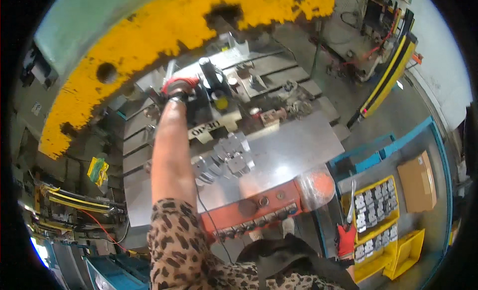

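Observation:
Red-gloved, my left hand reaches far forward under the yellow press frame, beside the black die block. A dark upright cylinder stands just right of it. Its fingers are small and blurred, so their grip does not show. At the lower right, my right hand, also in a red glove, is closed around a long silver tool that points upward, perhaps tongs. Close by lies a yellow bin of grey metal parts. Several similar metal parts sit in a cluster on the steel plate.
The worn yellow press frame arches over the die area. An orange control panel with knobs runs along the near edge. To the right stand a blue-framed rack, a cardboard box and a yellow-black light guard post.

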